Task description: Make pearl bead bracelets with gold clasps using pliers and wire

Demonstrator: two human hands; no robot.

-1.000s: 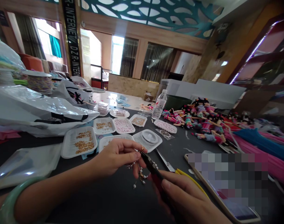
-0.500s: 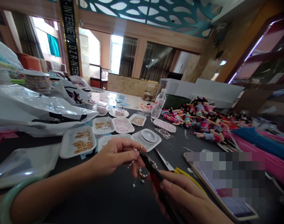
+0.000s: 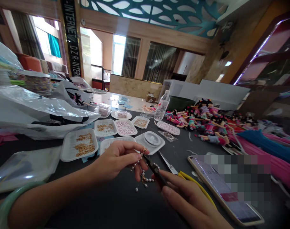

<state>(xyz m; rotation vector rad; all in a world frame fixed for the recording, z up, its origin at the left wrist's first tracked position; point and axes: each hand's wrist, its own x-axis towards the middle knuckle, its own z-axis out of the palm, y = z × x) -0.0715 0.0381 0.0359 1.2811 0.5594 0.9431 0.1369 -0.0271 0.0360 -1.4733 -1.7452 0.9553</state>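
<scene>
I am pinching a small beaded piece (image 3: 143, 173) between the thumb and fingertips of my left hand (image 3: 116, 160), its pearl strands dangling just above the dark table (image 3: 111, 206). My right hand (image 3: 190, 200) is closing around a pair of dark pliers (image 3: 155, 170), whose tips are meeting the piece at its gold top, right beside my left fingertips. A green bangle (image 3: 9, 203) is sitting on my left wrist at the near left. Just right of the pliers, yellow-handled cutters (image 3: 183, 175) are lying on the table, and a phone (image 3: 225, 194) is lying beyond them to the right. Farther off, white trays (image 3: 79, 144) of gold and pink beads are standing in a cluster, one holding a clear spool (image 3: 151, 139). A water bottle (image 3: 162, 106) is standing behind them, with a heap of small dolls (image 3: 202, 122) to its right. Plastic bags (image 3: 35, 111) are piling up at the far left.
</scene>
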